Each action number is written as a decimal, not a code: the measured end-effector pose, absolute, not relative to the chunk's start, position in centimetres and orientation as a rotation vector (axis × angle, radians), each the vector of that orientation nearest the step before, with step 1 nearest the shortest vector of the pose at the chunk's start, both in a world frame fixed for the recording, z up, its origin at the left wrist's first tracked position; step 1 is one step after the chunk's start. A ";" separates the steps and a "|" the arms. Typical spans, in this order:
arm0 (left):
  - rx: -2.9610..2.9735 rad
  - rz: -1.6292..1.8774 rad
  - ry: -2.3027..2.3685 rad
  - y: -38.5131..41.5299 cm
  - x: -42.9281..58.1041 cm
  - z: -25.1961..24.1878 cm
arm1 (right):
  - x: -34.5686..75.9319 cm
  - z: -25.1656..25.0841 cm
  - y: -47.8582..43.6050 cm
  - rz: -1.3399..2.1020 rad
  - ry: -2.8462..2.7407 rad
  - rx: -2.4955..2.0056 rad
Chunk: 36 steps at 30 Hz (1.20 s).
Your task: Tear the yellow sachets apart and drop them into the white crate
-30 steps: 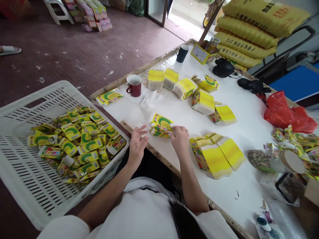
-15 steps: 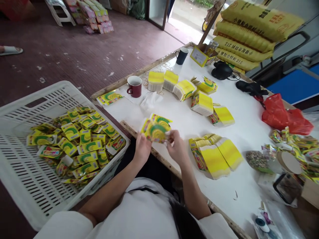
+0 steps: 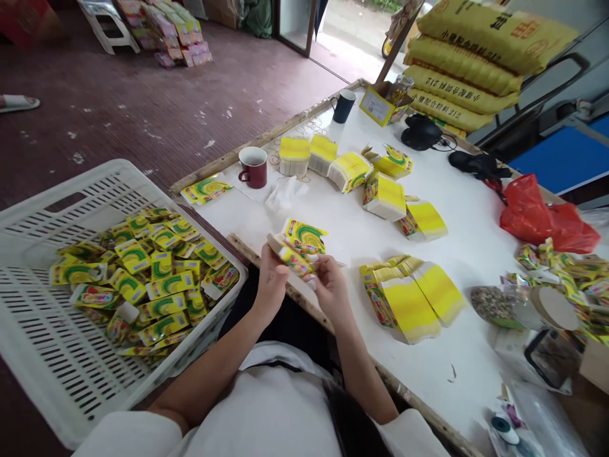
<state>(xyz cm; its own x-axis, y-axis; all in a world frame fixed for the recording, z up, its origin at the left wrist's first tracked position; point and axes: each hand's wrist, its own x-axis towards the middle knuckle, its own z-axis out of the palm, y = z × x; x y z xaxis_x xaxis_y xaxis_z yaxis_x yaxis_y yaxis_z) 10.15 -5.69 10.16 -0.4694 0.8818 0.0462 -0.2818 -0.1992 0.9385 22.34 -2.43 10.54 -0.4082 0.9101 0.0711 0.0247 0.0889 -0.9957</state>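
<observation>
The white surface (image 3: 438, 374) extends from the near center to the far right and has a wooden edge strip along its border. The yellow sacks (image 3: 466, 70) are piled one on another at the far right, beyond the corner of the surface. The white basket (image 3: 121, 166) is positioned at the left, beside the surface; its slotted walls enclose a heap of small yellow-and-green boxes (image 3: 157, 273). The red plastic bag (image 3: 547, 216) rests at the right edge of the surface. Two stacks of flat yellow cartons (image 3: 419, 298) lie side by side to the right of the hands, and further carton bundles (image 3: 383, 195) form a row toward the far side. The clear jar (image 3: 495, 299), partly filled with small granules, is at the right. The left hand (image 3: 272, 282) and the right hand (image 3: 330, 285) are held at the near edge of the surface; the left grip grasps the left end of a yellow carton (image 3: 297, 259), and the right grip grasps its right end. The held carton is tilted between the hands; another printed carton (image 3: 307, 235) lies on the surface just beyond it. The dark red mug (image 3: 255, 171) stands farther off, left of the bundles, with crumpled tissue (image 3: 285, 192) beside it.
</observation>
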 end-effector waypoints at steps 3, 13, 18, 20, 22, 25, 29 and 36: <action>0.635 1.818 1.210 -6.0 10.1 10.1 | 23.9 10.3 -1.3 1.321 -1.632 -1.006; 1.442 1.314 1.432 -6.7 5.1 13.4 | 27.0 13.6 -0.6 0.411 -2.302 -0.692; 1.648 0.852 1.711 -6.8 7.3 13.1 | 25.6 12.3 -1.6 0.567 -1.930 -0.892; 1.746 0.926 1.780 -6.9 8.0 12.4 | 24.9 11.1 -1.7 0.948 -1.635 -0.945; 1.877 0.965 1.777 -7.0 8.3 11.7 | 24.1 10.3 -1.9 1.400 -1.391 -0.923; 2.054 0.971 1.726 -7.0 8.6 11.2 | 23.0 9.9 -2.3 1.735 -1.226 -0.948; 2.170 0.998 1.636 -6.8 8.7 11.2 | 22.9 9.9 -2.3 1.742 -1.292 -0.935; 1.965 0.884 1.692 -6.3 8.3 10.6 | 24.2 9.9 -2.5 1.487 -1.695 -0.865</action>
<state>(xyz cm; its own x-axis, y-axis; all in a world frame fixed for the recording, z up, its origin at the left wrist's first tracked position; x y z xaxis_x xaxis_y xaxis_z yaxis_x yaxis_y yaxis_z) 8.27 -6.30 10.62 0.0676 0.9768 0.2032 0.7246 -0.1881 0.6630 24.19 -2.51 9.89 -0.5236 0.8481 0.0806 0.0304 0.1131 -0.9931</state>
